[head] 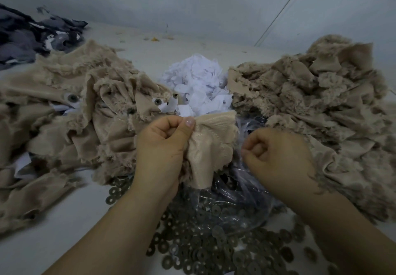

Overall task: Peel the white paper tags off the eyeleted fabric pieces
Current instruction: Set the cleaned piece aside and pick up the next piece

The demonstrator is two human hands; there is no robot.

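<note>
A fabric piece (pixel 211 144) is gripped by the left hand (pixel 162 144); the right hand (pixel 276 156) is curled, seemingly empty. Washers (pixel 203 232) lie in a plastic bag (pixel 242 193).

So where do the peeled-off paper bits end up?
The white paper heap lies centre-back on the table, between the two beige fabric piles, just beyond the left hand.

One head-worn wide-angle view — looking forward and down, close over the table (pixel 70 214).

Garment workshop: heaps of furry beige fabric pieces (pixel 70 111), metal washers (pixel 205 242), paper scraps (pixel 197 86).
</note>
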